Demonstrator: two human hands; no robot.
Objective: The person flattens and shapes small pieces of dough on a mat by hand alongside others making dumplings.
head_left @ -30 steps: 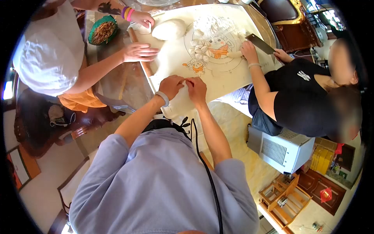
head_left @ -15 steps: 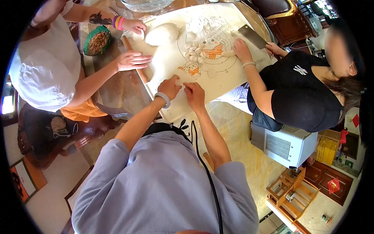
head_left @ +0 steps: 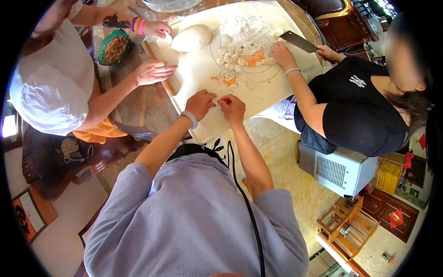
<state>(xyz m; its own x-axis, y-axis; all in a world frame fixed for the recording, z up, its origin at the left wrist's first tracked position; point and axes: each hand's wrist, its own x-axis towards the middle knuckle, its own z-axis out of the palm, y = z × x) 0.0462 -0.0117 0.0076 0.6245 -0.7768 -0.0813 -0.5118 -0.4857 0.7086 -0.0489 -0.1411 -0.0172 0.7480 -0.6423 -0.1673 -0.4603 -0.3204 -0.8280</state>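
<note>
Over the near edge of a pale printed pastry mat (head_left: 263, 94), my left hand (head_left: 200, 105) and my right hand (head_left: 232, 109) are close together with bent, pinching fingers. A small whitish piece of dough (head_left: 217, 101) shows between the fingertips, mostly hidden by them. Beyond my hands, several small dough pieces (head_left: 230, 60) lie in a cluster on the printed figures. One flattened dough piece (head_left: 251, 83) sits apart, nearer to my right hand.
A large dough lump (head_left: 191, 38), white flour (head_left: 242, 24) and a rolling pin (head_left: 157, 69) are on the mat. At left, a person holds a round wrapper (head_left: 164, 40) beside a green bowl of filling (head_left: 114, 48). A person at right grips a cleaver (head_left: 299, 42).
My fingertips have drawn slightly closer together, and less of the dough shows. The person at right has moved a hand left and up. The person at left has shifted the round wrapper slightly.
</note>
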